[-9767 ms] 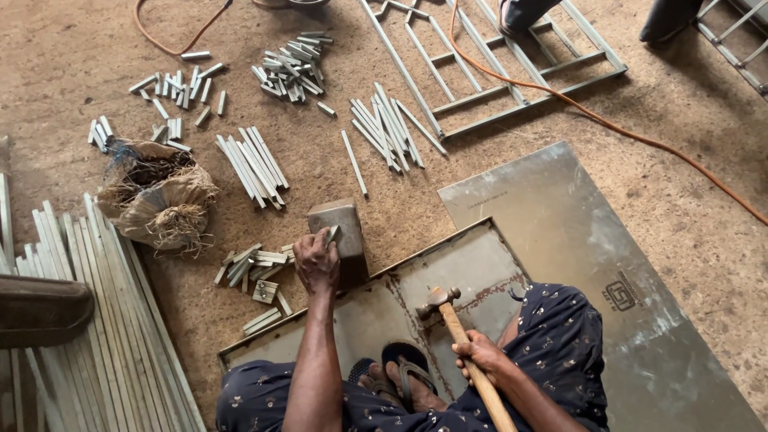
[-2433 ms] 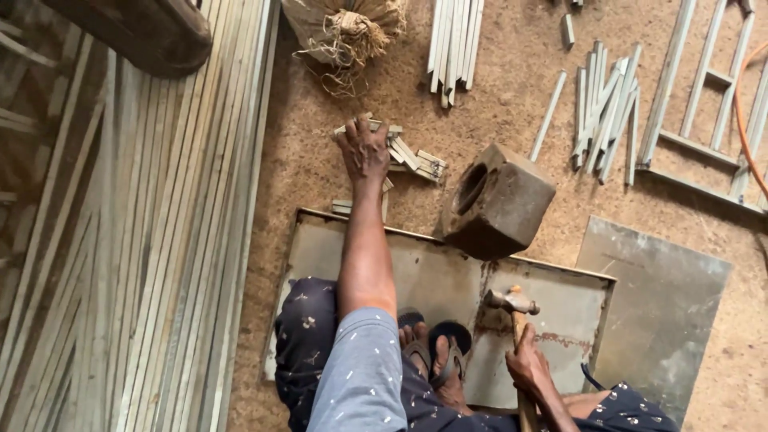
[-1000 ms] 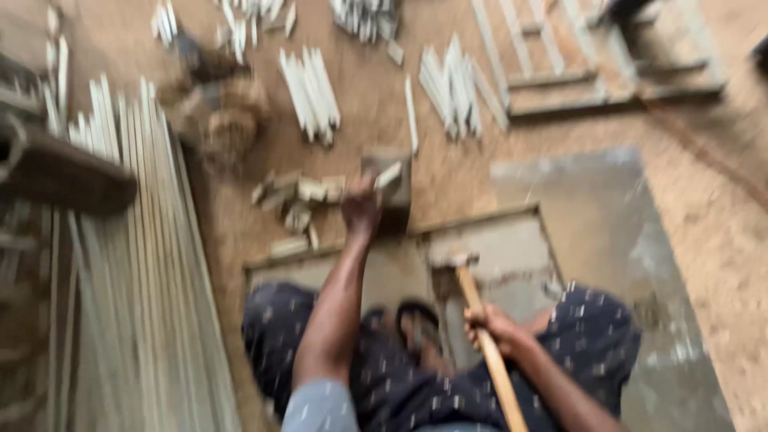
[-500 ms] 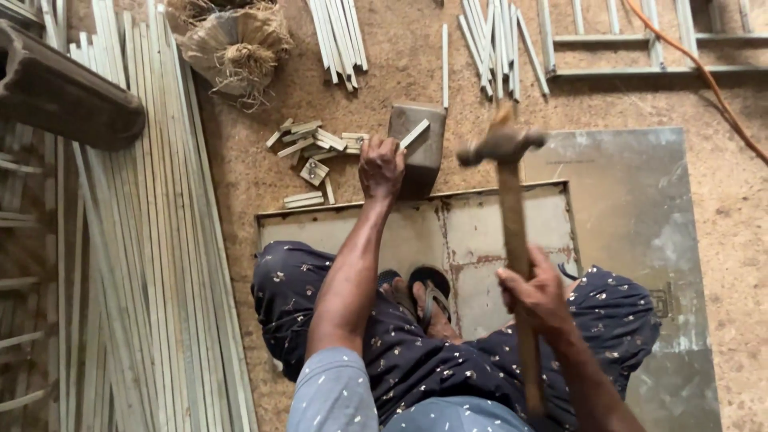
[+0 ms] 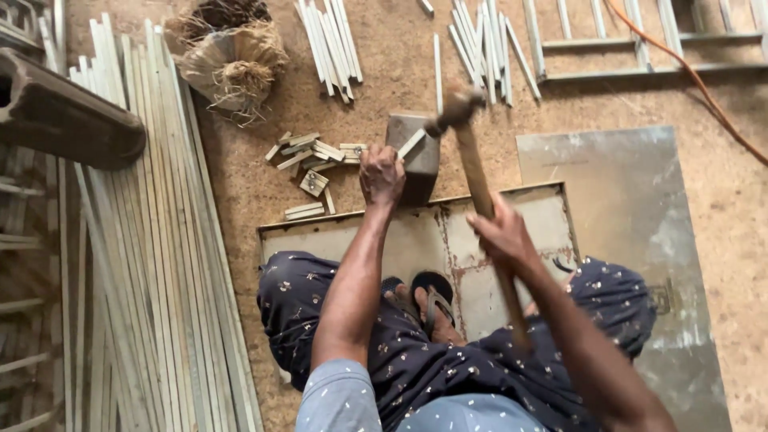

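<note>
Resting on the metal block, short strip beyond left grip.

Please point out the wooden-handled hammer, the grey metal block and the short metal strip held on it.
wooden-handled hammer (image 5: 472, 160): head view, on the upper handle.
grey metal block (image 5: 424, 160): head view, on its top face.
short metal strip (image 5: 413, 144): head view, mid-length.

Block: on floor, behind metal sheet
Short pieces: left of block
Long strips: far left
</note>
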